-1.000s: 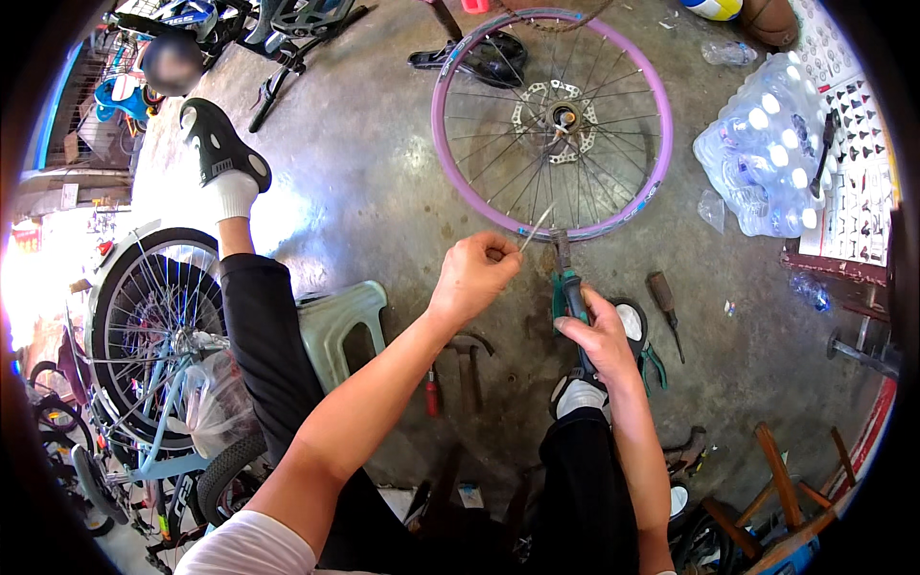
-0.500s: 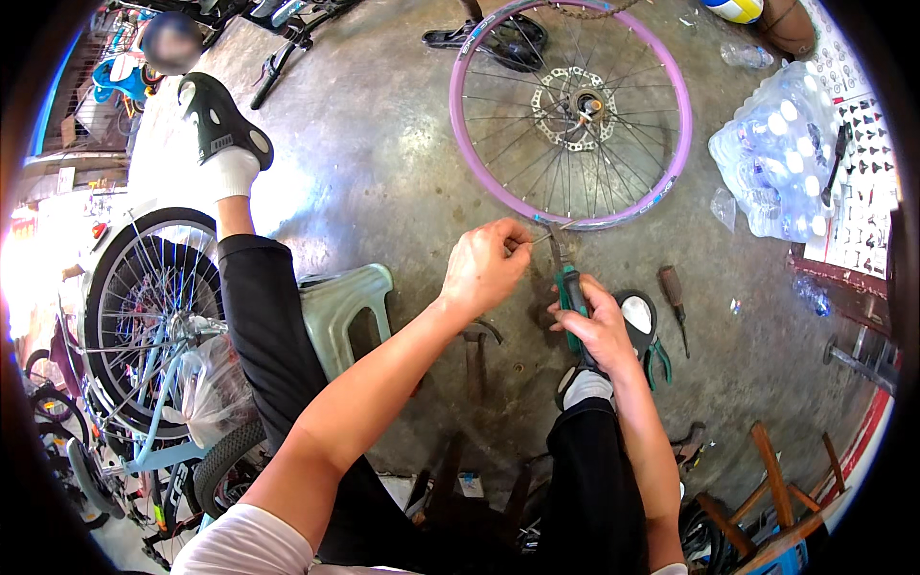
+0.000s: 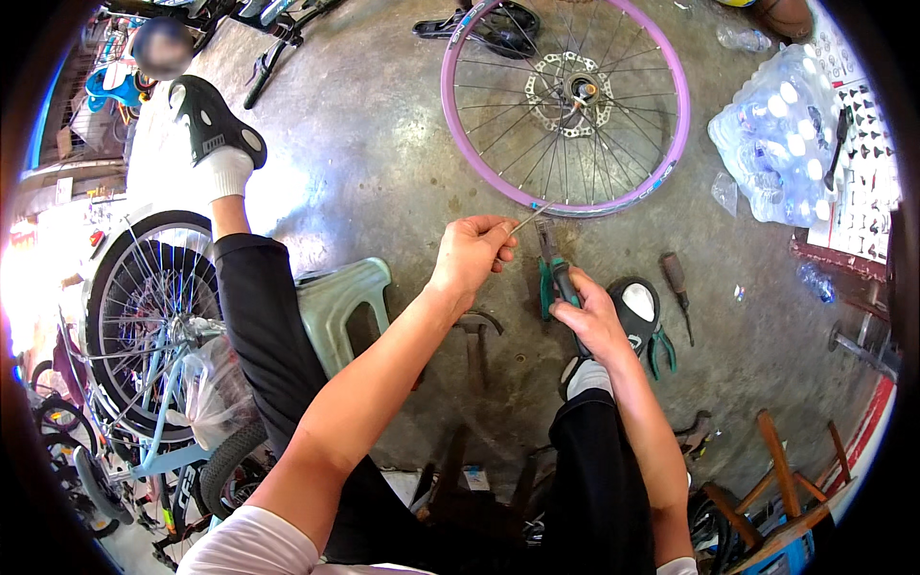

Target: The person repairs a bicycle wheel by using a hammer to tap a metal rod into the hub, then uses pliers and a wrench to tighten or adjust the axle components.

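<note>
My left hand (image 3: 470, 254) is closed in a pinch on a thin metal rod (image 3: 530, 219), whose free end slants up to the right, overlapping the wheel's near rim in view. My right hand (image 3: 594, 314) grips green-and-black-handled pliers (image 3: 547, 251). Their jaws point away from me, just below the rod, and a gap shows between the two. Beyond both hands lies a bicycle wheel (image 3: 448, 96) with a purple rim, dark spokes and a brake disc, flat on the floor without a tyre.
Right of my right hand lie a screwdriver (image 3: 677, 287) and green-handled pliers (image 3: 661, 353). A hammer (image 3: 478, 335) rests below my left hand, beside a pale green stool (image 3: 331, 311). Wrapped bottles (image 3: 771, 144) stand at right; a bicycle wheel with a tyre (image 3: 101, 316) stands at left.
My left hand has drawn slightly left, and the rod now tilts more steeply upward. The pliers have shifted a little left, with their handles turned. The whole view has moved slightly.
</note>
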Demonstrator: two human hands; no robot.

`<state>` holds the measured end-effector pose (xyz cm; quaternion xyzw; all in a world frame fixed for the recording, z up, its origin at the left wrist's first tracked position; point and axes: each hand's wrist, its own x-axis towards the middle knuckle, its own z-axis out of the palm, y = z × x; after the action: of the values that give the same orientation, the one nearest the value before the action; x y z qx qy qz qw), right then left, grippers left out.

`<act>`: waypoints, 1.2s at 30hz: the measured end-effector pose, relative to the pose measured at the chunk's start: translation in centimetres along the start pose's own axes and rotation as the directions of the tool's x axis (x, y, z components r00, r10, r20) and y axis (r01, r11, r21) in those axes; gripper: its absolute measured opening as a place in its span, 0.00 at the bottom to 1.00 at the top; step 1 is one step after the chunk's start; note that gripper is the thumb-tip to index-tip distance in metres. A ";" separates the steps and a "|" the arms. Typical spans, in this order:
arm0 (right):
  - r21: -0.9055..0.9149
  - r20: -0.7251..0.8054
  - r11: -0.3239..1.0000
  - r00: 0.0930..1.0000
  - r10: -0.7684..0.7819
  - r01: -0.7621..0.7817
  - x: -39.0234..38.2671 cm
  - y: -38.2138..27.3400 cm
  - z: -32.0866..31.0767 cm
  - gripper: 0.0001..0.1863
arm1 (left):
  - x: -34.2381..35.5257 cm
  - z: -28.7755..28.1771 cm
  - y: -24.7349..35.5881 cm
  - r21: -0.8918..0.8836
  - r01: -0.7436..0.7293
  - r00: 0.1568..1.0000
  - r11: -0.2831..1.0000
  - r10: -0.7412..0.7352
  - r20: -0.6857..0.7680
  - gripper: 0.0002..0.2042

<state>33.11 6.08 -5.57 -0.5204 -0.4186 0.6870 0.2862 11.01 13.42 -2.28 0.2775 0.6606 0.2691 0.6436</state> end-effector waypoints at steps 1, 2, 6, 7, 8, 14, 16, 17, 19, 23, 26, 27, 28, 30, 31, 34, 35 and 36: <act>0.039 0.011 0.999 0.999 0.034 -0.035 0.0 0.2 -0.1 0.18 | 0.0 -0.2 0.0 -0.059 0.035 0.999 0.998 -0.034 0.009 0.13; 0.075 0.021 0.995 0.997 0.069 -0.070 -0.1 0.3 -0.3 0.18 | -0.1 -0.2 0.1 -0.085 0.050 0.999 0.995 -0.049 0.011 0.13; 0.034 0.027 0.997 0.998 0.063 -0.063 -0.2 1.2 -0.4 0.19 | -0.3 -0.2 -0.2 -0.138 0.077 0.997 0.987 -0.076 0.006 0.14; 0.006 0.010 1.000 1.000 0.017 -0.017 -0.1 1.4 -0.4 0.19 | -0.3 -0.2 -0.4 -0.138 0.075 0.997 0.988 -0.075 0.002 0.13; -0.022 -0.005 0.999 1.000 -0.028 0.028 0.0 1.6 -0.2 0.19 | -0.2 -0.2 -0.6 -0.123 0.057 0.998 0.991 -0.057 -0.001 0.13; -0.339 -0.078 0.936 0.994 0.072 -0.095 0.4 2.9 -0.5 0.19 | 2.0 -1.7 -3.5 0.379 -0.079 0.985 0.922 0.131 -0.113 0.12; -0.374 -0.082 0.919 0.991 0.102 -0.125 0.5 3.1 -0.1 0.20 | 3.1 -4.3 -6.1 0.515 -0.048 0.984 0.856 0.130 -0.124 0.13; -0.346 -0.085 0.928 0.989 0.119 -0.141 0.3 3.4 0.0 0.20 | 3.5 -5.2 -7.0 0.576 -0.051 0.982 0.816 0.146 -0.119 0.12; -0.255 -0.085 0.951 0.983 0.160 -0.177 0.0 4.1 0.1 0.20 | 3.8 -6.3 -8.2 0.689 -0.054 0.979 0.723 0.175 -0.106 0.12; -0.016 -0.112 0.969 0.963 0.244 -0.247 -0.6 4.0 -0.1 0.16 | 3.2 -4.2 -6.4 0.905 -0.203 0.804 0.373 0.591 -0.063 0.11; 0.138 -0.211 0.973 0.954 0.211 -0.185 -1.1 3.4 0.1 0.15 | 4.4 -1.0 -3.5 0.812 -0.473 0.668 0.342 0.740 0.077 0.12; 0.182 -0.260 0.972 0.946 0.191 -0.147 -1.4 3.1 0.0 0.15 | 5.1 0.7 -2.5 0.773 -0.533 0.662 0.344 0.739 0.127 0.13; 0.255 -0.341 0.964 0.925 0.169 -0.082 -1.6 1.7 0.4 0.17 | 6.0 2.0 -2.2 0.777 -0.507 0.707 0.372 0.696 0.128 0.15; 0.320 -0.508 0.947 0.845 0.164 0.009 -1.5 0.7 -0.7 0.16 | 8.2 5.2 -2.0 0.762 -0.455 0.780 0.460 0.620 0.091 0.17; 0.361 -0.557 0.928 0.819 0.140 0.087 -1.5 1.1 -1.7 0.16 | 9.4 6.3 -2.4 0.747 -0.419 0.809 0.515 0.586 0.050 0.18; 0.361 -0.667 0.902 0.742 0.072 0.238 -1.7 -1.3 -2.4 0.18 | 10.9 7.8 -3.3 0.736 -0.336 0.852 0.588 0.524 -0.029 0.19; 0.353 -0.675 0.900 0.736 0.057 0.254 -2.1 -1.4 -2.8 0.23 | 10.9 8.0 -3.5 0.750 -0.317 0.849 0.581 0.527 -0.049 0.18; 0.351 -0.681 0.894 0.732 0.038 0.280 -2.5 -1.5 -2.9 0.24 | 10.8 8.2 -3.6 0.763 -0.295 0.845 0.575 0.530 -0.072 0.17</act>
<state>36.53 5.57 -3.40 -0.6266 -0.1585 0.5068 0.5704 18.92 18.55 -12.66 0.6138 0.7144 0.1663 0.2918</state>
